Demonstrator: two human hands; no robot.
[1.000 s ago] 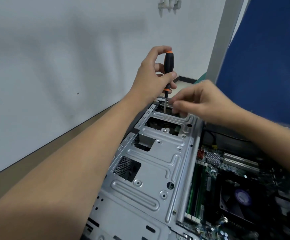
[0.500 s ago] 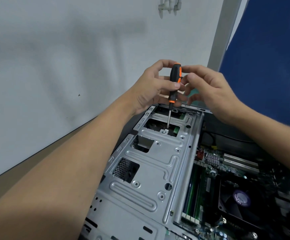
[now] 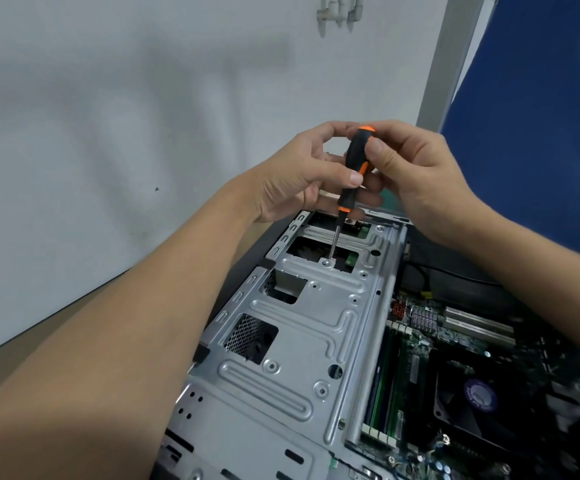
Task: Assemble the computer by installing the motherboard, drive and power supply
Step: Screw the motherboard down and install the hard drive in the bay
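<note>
A black and orange screwdriver stands nearly upright over the silver metal drive cage of the open computer case. Its tip sits on a screw at the cage's far end. My left hand pinches the lower handle between thumb and fingers. My right hand grips the top of the handle with thumb and fingertips. The motherboard, with green memory sticks and a black fan, lies in the case to the right of the cage.
A white wall rises behind and to the left of the case. A blue partition stands at the back right. A black cable runs behind the motherboard. Brown table surface shows at the left.
The screwdriver moved from the far edge of the cage to the nearer screw. My right hand left the cage's rim and took hold of the handle's top.
</note>
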